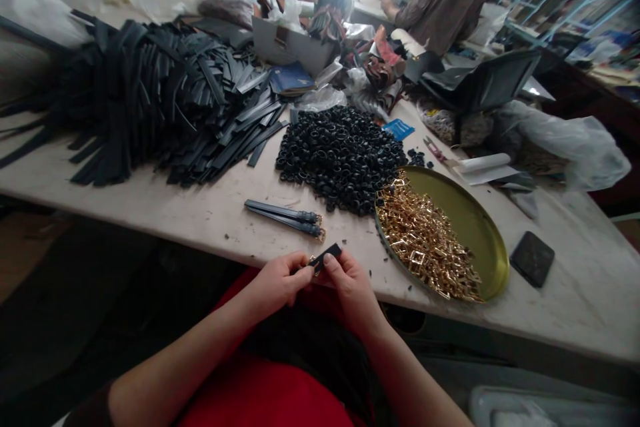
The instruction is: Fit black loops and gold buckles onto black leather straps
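Note:
Just off the table's front edge, my left hand point(281, 281) pinches the end of a short black strap point(332, 252) where a gold buckle point(312, 259) partly shows. My right hand point(354, 285) grips the same strap, its thumb pressed flat along it. Part of the strap is hidden by my fingers. On the table beyond my hands lie a few finished-looking straps point(283, 215) side by side, with gold buckles at their right ends. A heap of small black loops point(345, 153) rises behind them. To the right, a round gold-coloured tray point(487, 240) holds many gold buckles point(425, 240).
Long black strips point(165, 93) are piled at the left. A dark square pad point(533, 258) lies right of the tray, with red-handled snips point(436, 149) behind it. A box point(293, 47), scraps and plastic bags crowd the back. Another person point(443, 7) sits beyond.

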`<state>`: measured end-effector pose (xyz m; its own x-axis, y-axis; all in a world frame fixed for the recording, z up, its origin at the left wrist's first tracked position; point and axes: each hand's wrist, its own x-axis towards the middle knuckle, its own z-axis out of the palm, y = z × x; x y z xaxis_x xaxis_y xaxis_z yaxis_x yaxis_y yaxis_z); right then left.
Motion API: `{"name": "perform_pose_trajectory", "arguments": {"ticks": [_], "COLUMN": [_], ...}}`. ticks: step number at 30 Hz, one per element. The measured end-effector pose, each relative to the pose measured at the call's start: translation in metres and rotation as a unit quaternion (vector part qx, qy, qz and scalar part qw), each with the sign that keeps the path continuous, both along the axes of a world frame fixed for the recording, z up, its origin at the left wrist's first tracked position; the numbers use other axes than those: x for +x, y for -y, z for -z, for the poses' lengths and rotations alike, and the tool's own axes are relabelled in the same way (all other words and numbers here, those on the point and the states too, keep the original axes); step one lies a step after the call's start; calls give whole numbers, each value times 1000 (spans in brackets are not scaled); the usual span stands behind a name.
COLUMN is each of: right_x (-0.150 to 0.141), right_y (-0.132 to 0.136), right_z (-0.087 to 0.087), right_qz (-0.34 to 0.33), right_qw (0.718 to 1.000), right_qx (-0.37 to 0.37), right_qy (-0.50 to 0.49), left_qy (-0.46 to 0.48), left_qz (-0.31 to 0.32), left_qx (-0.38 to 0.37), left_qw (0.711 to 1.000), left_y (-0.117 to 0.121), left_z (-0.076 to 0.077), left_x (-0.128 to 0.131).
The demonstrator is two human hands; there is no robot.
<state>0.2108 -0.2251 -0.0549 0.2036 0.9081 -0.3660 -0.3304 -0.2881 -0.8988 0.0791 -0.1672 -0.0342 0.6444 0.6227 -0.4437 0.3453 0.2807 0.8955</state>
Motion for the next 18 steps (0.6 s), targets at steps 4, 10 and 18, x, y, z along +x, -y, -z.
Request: {"name": "perform_pose_trajectory", "arguments": {"ticks": [4, 10, 18], "right_x": [-3, -6, -10], "right_y": [3, 15, 23], "right_z": [3, -6, -17], "right_qz": [-35, -2, -21], "right_qw": [999, 918, 974], "right_qx": [-11, 146, 107], "right_qy": [1, 368, 200], "left_qy": [5, -5, -35], "left_qz": [6, -7, 5], "left_qx": [-5, 44, 174], "left_qw": [1000, 999, 984], "left_y": [1, 11, 22], "left_z": [-2, -3, -25], "left_x": [-2, -5, -14]}}
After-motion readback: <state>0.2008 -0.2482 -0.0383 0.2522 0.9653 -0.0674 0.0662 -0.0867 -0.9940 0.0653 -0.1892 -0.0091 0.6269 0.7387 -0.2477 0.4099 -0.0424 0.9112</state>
